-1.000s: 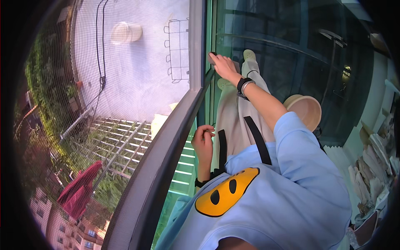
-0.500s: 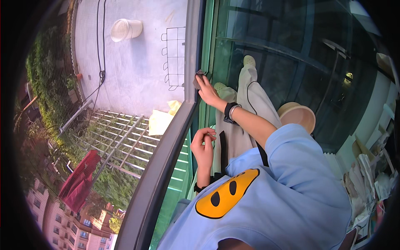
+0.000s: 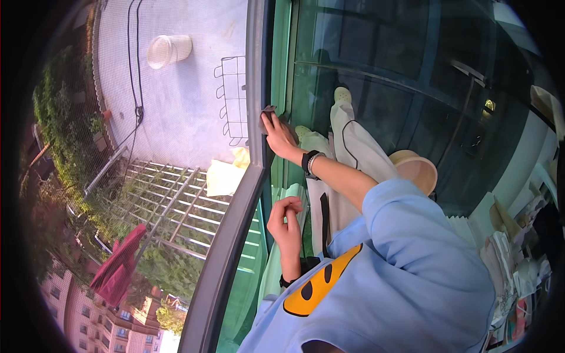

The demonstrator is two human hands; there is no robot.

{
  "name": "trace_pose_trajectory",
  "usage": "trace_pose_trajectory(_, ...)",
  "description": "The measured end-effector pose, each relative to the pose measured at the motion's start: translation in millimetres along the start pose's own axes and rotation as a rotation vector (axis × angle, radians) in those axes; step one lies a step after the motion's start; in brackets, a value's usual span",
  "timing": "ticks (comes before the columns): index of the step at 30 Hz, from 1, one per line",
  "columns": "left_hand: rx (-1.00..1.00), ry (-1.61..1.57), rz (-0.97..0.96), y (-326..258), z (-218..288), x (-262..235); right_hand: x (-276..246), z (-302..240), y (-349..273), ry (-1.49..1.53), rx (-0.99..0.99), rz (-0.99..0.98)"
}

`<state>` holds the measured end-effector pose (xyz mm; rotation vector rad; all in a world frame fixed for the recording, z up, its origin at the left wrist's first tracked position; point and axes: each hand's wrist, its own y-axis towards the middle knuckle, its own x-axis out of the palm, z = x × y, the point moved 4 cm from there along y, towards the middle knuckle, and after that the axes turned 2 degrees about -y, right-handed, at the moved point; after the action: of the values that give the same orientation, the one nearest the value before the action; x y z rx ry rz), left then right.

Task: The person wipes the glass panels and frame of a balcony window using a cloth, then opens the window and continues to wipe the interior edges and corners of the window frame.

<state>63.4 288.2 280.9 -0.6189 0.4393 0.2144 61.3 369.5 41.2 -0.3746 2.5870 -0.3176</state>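
Nearest the camera, the left hand [image 3: 286,220] hangs by the chest of the blue shirt [image 3: 412,265], fingers loosely curled and holding nothing. Farther out, the right hand [image 3: 279,135], a watch [image 3: 308,162] on its wrist, presses a small dark cloth [image 3: 268,113] flat against the grey window frame [image 3: 254,76], fingers spread over it. The wiping looks midway: the frame shows no clear line between cleaned and uncleaned stretches. Beyond it lies a rooftop [image 3: 176,106].

Grey window frame [image 3: 254,88] runs down frame centre, blocking leftward passage; open room right, above the tan bucket [image 3: 415,169].
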Motion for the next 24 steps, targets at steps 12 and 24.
trace_pose_trajectory(12, -0.075, 0.004, -0.081, 4, 16, 23, -53, 5, 82, -0.148, 0.033, 0.044)
trace_pose_trajectory(24, 0.063, 0.115, -0.144, 45, 23, 13, -96, 10, 140, -0.222, 0.127, -0.146)
